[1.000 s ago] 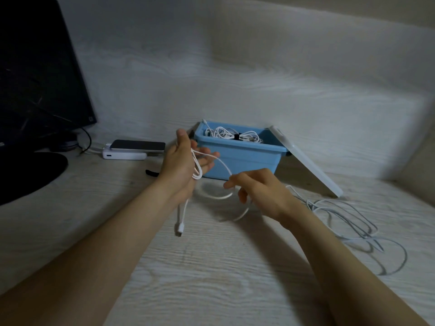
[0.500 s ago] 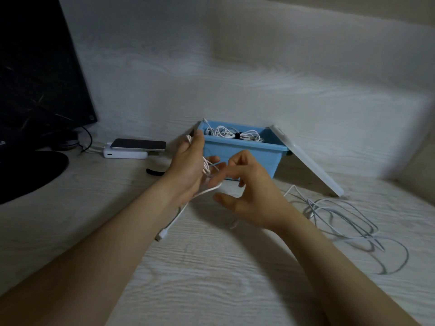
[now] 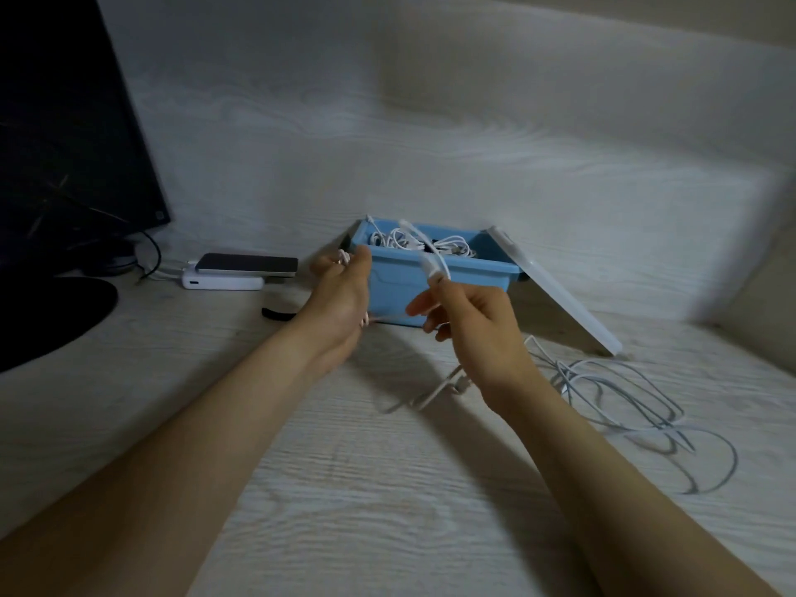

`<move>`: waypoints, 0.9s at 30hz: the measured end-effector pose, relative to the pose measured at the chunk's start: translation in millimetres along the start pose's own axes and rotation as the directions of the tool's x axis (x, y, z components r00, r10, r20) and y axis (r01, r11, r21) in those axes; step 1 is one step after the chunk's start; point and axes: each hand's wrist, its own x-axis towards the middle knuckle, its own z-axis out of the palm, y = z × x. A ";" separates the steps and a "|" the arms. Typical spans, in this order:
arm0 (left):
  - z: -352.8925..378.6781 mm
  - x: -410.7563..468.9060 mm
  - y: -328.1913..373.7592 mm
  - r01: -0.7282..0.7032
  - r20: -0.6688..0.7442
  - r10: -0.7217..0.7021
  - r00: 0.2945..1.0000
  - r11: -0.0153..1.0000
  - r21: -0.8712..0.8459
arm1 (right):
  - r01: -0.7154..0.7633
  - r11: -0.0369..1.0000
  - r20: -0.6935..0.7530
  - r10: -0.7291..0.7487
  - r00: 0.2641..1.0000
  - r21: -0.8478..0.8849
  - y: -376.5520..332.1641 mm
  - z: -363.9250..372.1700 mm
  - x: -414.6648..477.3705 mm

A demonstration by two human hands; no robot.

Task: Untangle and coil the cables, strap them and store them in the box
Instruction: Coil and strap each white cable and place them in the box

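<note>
My left hand (image 3: 340,299) holds a small coil of white cable in front of the blue box (image 3: 396,290). My right hand (image 3: 469,325) pinches the same white cable (image 3: 435,260) and lifts a blurred stretch of it up over the box's front wall. The cable's tail (image 3: 430,392) trails on the table below my right wrist. Strapped white cable bundles (image 3: 413,243) lie inside the box. A loose tangle of white cable (image 3: 624,398) lies on the table to the right. A black strap (image 3: 278,314) lies left of my left hand.
The box's white lid (image 3: 555,295) leans against its right side. A phone on a white power bank (image 3: 232,271) lies at the left. A dark monitor (image 3: 64,135) with a round base (image 3: 47,316) stands far left. A wall runs behind the box.
My right hand has risen and drawn the cable up in front of the box. The dangling plug end under my left hand is gone from there; the tail now lies under my right wrist.
</note>
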 end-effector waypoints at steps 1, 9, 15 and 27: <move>-0.6 0.9 -1.2 -0.010 -0.019 0.010 1.000 0.999 0.037 | -0.030 0.997 -0.020 0.032 0.999 0.068 0.6 -0.4 1.2; -3.8 -20.0 7.6 -0.104 0.187 0.048 0.981 0.947 0.303 | -0.125 0.873 0.079 0.100 0.992 0.471 -3.5 -4.6 2.4; -11.4 -18.5 4.1 -0.148 0.484 -0.044 0.874 0.924 0.352 | -0.137 0.852 0.116 0.091 0.989 0.506 -4.6 -7.5 -0.1; -5.1 -23.4 2.8 -0.102 0.555 -0.050 0.830 0.966 0.239 | 0.056 0.969 -0.169 -0.015 0.986 0.242 -2.4 -6.1 2.9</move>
